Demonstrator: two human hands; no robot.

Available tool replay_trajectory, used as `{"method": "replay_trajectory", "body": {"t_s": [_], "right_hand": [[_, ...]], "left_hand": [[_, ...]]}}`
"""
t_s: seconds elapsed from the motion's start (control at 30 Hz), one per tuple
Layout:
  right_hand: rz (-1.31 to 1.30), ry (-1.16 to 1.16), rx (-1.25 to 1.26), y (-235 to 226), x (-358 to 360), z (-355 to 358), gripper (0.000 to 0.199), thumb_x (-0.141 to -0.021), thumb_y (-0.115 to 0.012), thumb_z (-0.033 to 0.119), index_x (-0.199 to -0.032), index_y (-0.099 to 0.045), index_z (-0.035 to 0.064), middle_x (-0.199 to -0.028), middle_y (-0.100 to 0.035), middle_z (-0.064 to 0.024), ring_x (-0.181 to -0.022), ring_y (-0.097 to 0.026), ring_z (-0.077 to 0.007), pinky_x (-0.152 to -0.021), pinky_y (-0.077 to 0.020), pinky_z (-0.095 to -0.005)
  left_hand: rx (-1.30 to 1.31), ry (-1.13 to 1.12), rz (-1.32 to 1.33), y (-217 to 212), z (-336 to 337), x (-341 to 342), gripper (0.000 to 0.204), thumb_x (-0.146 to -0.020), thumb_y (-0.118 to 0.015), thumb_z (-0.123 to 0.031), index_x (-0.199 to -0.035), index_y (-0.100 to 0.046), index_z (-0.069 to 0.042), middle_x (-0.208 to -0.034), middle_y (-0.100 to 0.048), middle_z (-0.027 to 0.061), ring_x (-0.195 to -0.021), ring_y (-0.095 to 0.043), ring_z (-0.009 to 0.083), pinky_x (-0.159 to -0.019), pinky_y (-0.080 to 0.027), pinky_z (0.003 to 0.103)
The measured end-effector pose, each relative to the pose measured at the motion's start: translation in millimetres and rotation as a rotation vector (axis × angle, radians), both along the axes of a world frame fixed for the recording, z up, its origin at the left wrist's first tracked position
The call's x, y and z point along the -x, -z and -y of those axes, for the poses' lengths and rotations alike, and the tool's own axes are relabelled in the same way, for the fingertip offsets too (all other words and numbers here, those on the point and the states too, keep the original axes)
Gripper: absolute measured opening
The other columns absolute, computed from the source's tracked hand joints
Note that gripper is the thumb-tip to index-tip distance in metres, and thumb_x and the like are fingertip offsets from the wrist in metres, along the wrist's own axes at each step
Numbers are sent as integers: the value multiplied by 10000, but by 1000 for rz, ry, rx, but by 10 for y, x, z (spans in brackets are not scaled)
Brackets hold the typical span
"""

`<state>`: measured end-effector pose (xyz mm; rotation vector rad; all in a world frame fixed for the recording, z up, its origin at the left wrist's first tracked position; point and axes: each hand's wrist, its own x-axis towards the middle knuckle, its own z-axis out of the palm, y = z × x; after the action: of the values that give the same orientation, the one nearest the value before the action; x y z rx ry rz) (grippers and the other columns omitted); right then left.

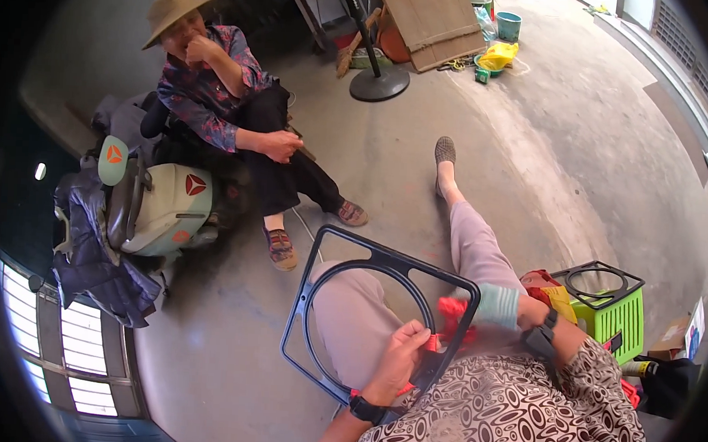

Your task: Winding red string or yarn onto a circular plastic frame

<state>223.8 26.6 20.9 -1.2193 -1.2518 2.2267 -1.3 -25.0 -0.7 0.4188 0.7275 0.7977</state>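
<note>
A square black frame point(293, 305) with a large round opening stands tilted over my lap. My left hand point(399, 357), bare and with a dark band on its wrist, closes around the frame's ring near its lower right side. Bits of red material show at the fingertips and along the lower edge; what they are I cannot make out. Just behind the frame's right side is my right hand point(492, 306), in a glove with a pale blue cuff and red at the finger end. Motion smears its fingers, and the frame partly hides them.
At my right a similar black frame point(604, 281) lies on a green slatted crate point(620, 323). Ahead on the left a person in a straw hat point(217, 89) sits beside a scooter point(173, 205). A round black stand base point(380, 85) and a cardboard sheet point(432, 27) are farther off.
</note>
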Motion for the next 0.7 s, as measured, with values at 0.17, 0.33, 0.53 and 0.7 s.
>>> {"method": "replay_trajectory", "body": {"t_s": [0.17,0.33,0.53,0.7], "right_hand": [[-206,138,-324,292,408,-340,421,-774,-712,247,-1097,-607,-2,-875,-607,3,-801,-539,-87,-717,-462,-257],[-400,-57,334,346,395,-269,402,-900,-549,374,-1067,-606,13,-994,-628,-49,-885,-590,-117,-788,-483,-261],[-610,420,500,430,735,-210,271,-876,-581,241,-1011,-623,9,-1062,-629,-114,-957,-612,-189,-878,-485,-314],[-783,910,350,650,355,-398,321,-863,-554,235,-1107,-536,28,-1024,-624,-125,-899,-617,-235,-836,-501,-396]], "left_hand": [[-18,-63,-115,-133,-30,-109,165,-932,-513,-182,-914,-574,-29,-793,-625,55,-701,-598,116,-661,-503,258],[-1,-85,-146,-3,-76,-24,249,-948,-473,-242,-990,-593,-28,-850,-644,56,-718,-621,122,-635,-510,259],[110,-149,-117,31,-28,-46,242,-956,-420,-207,-1003,-588,-39,-892,-642,99,-768,-626,164,-680,-510,277],[76,-3,-1,-13,-53,39,310,-934,-430,-210,-988,-570,61,-837,-620,116,-767,-605,182,-730,-499,300]]}}
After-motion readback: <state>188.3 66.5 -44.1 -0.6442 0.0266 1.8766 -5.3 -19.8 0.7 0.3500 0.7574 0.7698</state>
